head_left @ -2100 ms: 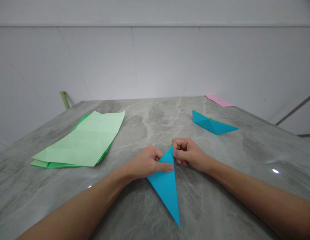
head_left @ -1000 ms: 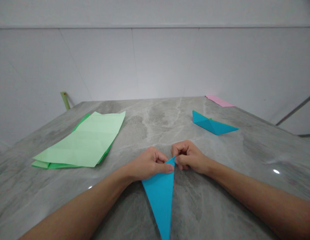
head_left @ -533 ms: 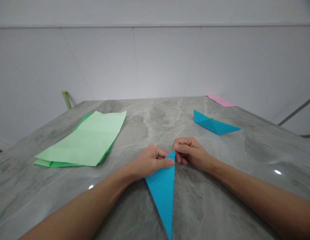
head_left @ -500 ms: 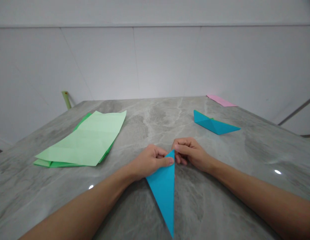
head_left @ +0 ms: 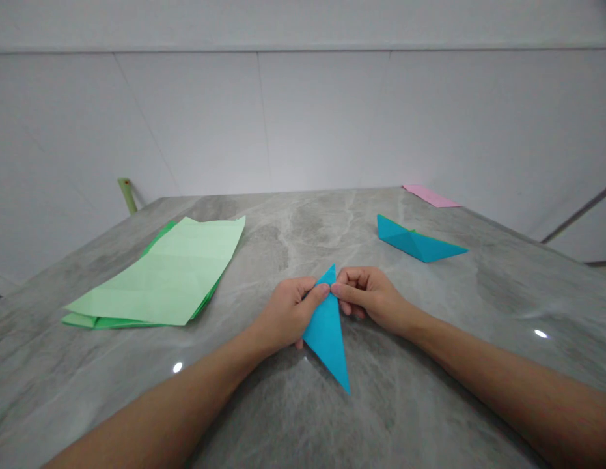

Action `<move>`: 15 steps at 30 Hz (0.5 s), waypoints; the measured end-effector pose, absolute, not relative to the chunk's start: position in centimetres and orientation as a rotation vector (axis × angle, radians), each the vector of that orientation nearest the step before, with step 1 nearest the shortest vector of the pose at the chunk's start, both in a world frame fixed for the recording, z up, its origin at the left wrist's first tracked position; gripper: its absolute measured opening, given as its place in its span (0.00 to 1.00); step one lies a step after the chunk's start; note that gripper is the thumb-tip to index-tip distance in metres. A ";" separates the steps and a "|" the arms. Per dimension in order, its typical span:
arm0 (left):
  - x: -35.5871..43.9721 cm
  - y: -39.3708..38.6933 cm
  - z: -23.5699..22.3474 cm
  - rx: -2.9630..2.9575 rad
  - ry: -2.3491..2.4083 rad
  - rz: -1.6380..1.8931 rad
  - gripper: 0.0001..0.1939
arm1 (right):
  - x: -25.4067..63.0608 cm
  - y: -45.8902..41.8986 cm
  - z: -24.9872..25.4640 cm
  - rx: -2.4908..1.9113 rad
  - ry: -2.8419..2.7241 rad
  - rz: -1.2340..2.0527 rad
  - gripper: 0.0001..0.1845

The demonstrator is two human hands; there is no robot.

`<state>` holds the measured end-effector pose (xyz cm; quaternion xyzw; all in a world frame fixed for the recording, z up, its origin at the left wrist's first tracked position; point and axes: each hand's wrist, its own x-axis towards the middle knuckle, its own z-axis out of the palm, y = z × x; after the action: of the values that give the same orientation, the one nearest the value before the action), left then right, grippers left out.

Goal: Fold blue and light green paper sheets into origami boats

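Observation:
A folded blue paper [head_left: 330, 335], shaped like a long narrow triangle, is held above the table's near middle. Its short tip points away from me and its long point hangs toward me. My left hand [head_left: 289, 312] is closed on its left side, thumb on top and the other fingers underneath. With thumb and index finger, my right hand [head_left: 373, 294] pinches the right edge just below the upper tip; its other fingers are curled. Farther back on the right lies a blue folded paper boat [head_left: 422, 246], touched by neither hand.
On the left lies a stack of light green paper sheets [head_left: 161, 273] with darker green ones beneath. A pink paper [head_left: 432, 196] rests at the far right edge of the grey marbled table [head_left: 303, 234]. Behind stands a white wall [head_left: 312, 117]; a pale green object [head_left: 127, 195] leans there.
The blue paper has moved up, away from me, and its long point now reaches less far down. My right thumb and index finger have come onto its right edge.

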<state>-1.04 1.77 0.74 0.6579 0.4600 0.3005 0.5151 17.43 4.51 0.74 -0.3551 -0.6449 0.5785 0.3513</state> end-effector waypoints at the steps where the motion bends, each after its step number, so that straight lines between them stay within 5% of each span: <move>1: -1.0 1.8 0.8 1.599 1.107 0.740 0.24 | 17.4 4.5 0.7 -0.915 -1.675 1.506 0.23; 15: -1.4 2.1 0.8 1.596 1.006 0.641 0.22 | 17.7 4.7 1.1 -0.982 -1.561 1.238 0.18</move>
<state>-1.42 2.08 0.85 0.6723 0.4236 0.2702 0.5436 17.71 4.68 1.10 -0.3961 -0.6298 0.4993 0.4440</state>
